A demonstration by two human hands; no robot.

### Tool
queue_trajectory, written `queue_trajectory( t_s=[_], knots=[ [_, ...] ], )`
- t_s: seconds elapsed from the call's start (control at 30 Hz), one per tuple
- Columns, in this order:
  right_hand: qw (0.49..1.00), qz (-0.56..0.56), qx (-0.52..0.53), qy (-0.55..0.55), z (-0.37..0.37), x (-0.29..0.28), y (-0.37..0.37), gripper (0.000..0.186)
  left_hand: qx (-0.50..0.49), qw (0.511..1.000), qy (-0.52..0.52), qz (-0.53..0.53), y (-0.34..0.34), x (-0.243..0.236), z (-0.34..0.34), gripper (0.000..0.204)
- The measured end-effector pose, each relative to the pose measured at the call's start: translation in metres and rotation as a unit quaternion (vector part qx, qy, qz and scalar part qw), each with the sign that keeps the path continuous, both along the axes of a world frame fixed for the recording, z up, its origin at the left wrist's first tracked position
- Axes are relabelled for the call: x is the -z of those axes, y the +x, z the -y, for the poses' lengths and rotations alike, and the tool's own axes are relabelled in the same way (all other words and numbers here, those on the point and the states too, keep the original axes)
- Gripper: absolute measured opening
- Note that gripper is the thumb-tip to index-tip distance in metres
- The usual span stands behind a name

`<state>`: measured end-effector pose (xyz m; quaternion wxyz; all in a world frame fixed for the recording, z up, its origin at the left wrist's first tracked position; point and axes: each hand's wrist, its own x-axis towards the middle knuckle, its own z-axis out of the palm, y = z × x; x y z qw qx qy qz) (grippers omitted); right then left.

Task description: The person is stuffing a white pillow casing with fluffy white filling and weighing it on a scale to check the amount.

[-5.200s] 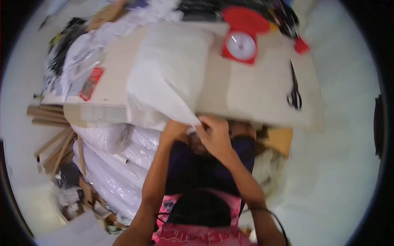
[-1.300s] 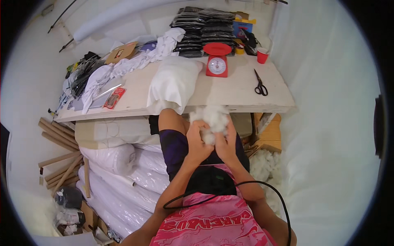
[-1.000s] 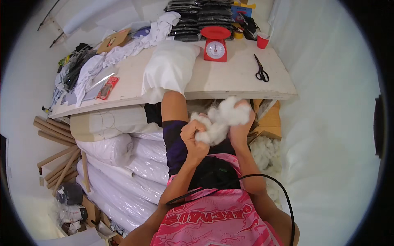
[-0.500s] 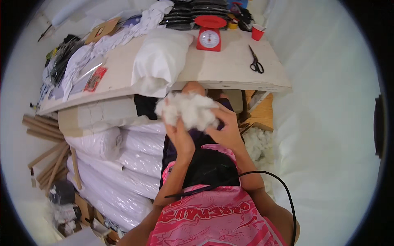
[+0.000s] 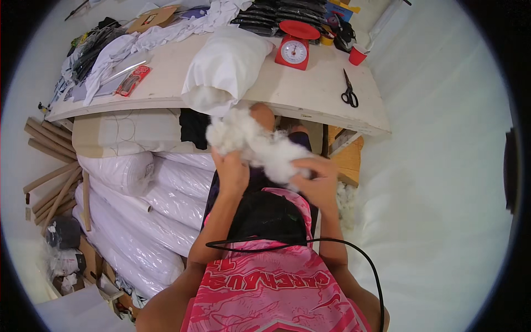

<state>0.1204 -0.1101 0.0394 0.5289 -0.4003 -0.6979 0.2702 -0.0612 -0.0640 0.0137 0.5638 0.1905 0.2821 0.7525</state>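
Observation:
A loose clump of white fiber stuffing (image 5: 255, 143) stretches between my two hands, above my lap. My left hand (image 5: 231, 172) grips its left end from below, the fingers partly sunk in the fluff. At the right end my right hand (image 5: 316, 176) pinches the stuffing between thumb and fingers. Just beyond, a white pillow cover (image 5: 224, 66) lies on the table, plump with filling. Its open end faces me at the table's front edge, and stuffing shows inside.
On the table (image 5: 315, 91) stand a red dial scale (image 5: 293, 51) and a red cup (image 5: 358, 54). Black scissors (image 5: 349, 91) lie at the right. Plastic-wrapped white rolls (image 5: 130, 221) and cardboard tubes (image 5: 58, 188) fill the lower left. More stuffing (image 5: 347, 205) is on the right.
My hands have moved apart, drawing the compact clump out into a longer strip. The right hand has gone right and slightly down. The whole view has shifted a little.

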Motion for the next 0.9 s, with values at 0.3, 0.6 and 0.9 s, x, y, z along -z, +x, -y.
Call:
queue_trajectory(
  t_s=[0.3,0.6,0.9],
  knots=[
    [0.991,-0.112,0.059,-0.042,-0.018,0.007,-0.022,0.070,0.163,0.957,0.112,-0.211,0.012,0.008,0.007,0.048],
    [0.996,-0.055,0.073,0.011,-0.023,0.024,-0.031,0.047,0.133,0.952,0.154,-0.230,0.038,-0.006,0.015,0.067],
    [0.998,-0.039,0.051,-0.013,-0.021,0.027,-0.028,0.017,0.109,0.907,0.197,-0.355,0.029,0.018,0.002,0.031]
  ],
)
